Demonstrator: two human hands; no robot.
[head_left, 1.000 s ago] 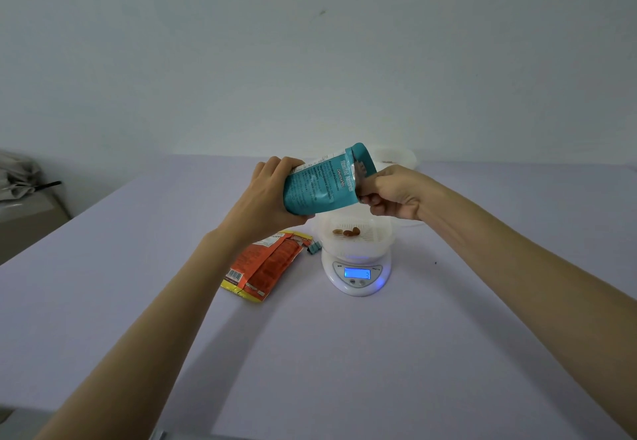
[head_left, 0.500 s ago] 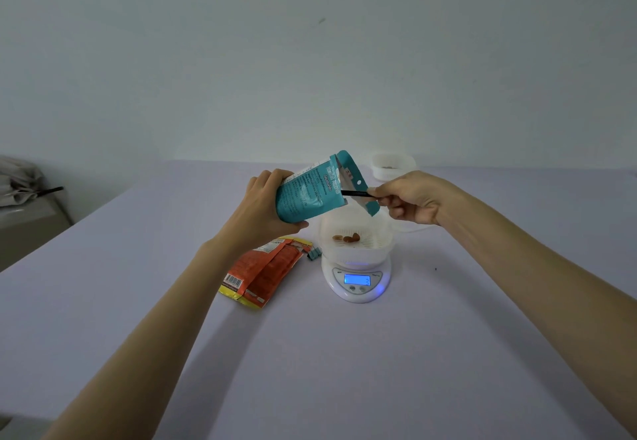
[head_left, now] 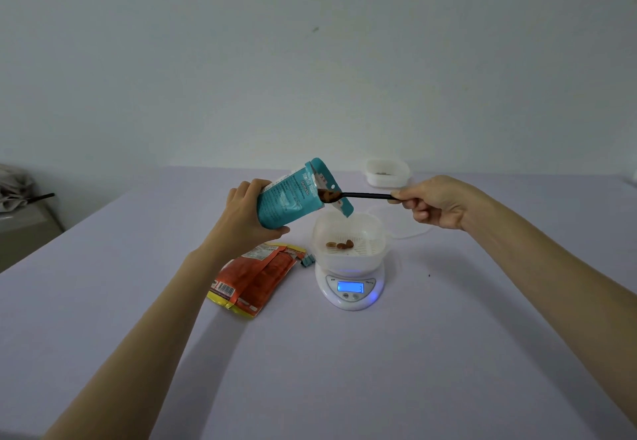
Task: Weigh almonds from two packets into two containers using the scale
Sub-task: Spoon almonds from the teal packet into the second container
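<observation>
Three almonds (head_left: 341, 244) lie in the container (head_left: 350, 240) on the scale (head_left: 350, 287); right hand (head_left: 435, 201), clamped on a spoon (head_left: 358, 195), has just drawn more from the teal packet (head_left: 294, 195) gripped by the left hand (head_left: 245, 216), so tipping comes next

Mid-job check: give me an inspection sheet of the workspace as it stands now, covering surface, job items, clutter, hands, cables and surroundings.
Surface: pale lilac table, one dark speck right of the scale.
Job's things: round white digital scale, display lit; white plastic container on it holding a few almonds; tilted teal packet above it; black spoon carrying almonds at the packet's mouth; orange-red packet lying flat; second white container at the far edge.
Clutter: small teal scrap beside the orange-red packet; clear lid behind the scale.
Grippers: left hand grips the teal packet; right hand pinches the spoon handle.
Cables: nothing seen.
Surroundings: plain wall; grey cabinet at left.
</observation>
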